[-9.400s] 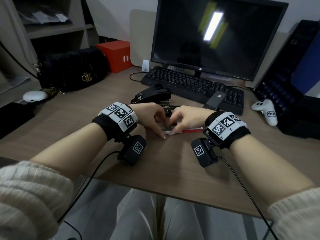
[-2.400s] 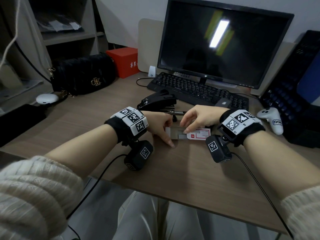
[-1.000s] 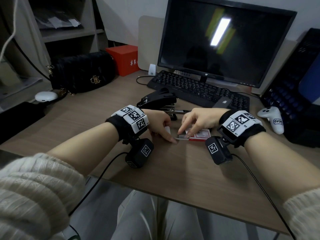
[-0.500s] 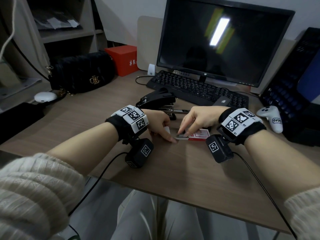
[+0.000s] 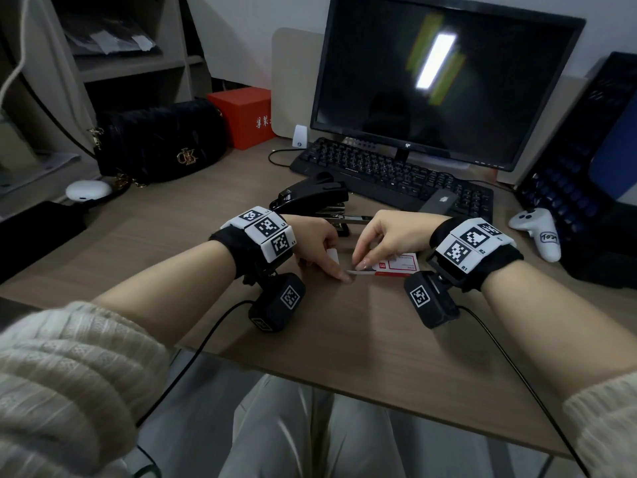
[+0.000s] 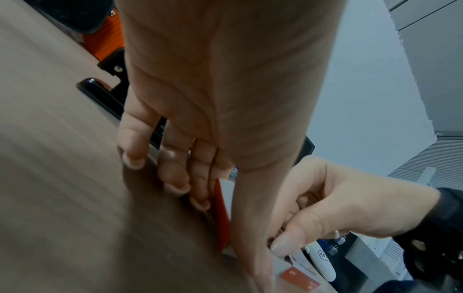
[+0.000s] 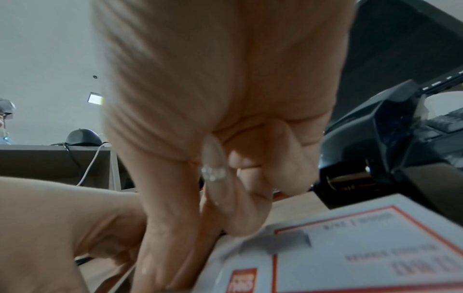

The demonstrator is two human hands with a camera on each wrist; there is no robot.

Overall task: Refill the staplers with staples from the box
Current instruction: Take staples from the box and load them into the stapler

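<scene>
Head view: bench [image 5: 362, 346] with black stapler [image 5: 312, 196] lying behind both hands; only the right-wrist view resolves the red-framed label on the staple box [image 7: 350, 247]. Left hand [image 5: 315, 244], grip curled, holds the box's white end flap; right hand [image 5: 386, 236] pinches at the box's open end, contents unclear.

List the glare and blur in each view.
Head view: sharp, a ceiling light glaring off the dark monitor. Left wrist view: desk streaked with blur, left hand fairly clear. Right wrist view: staple box print soft, right hand blurred.
</scene>
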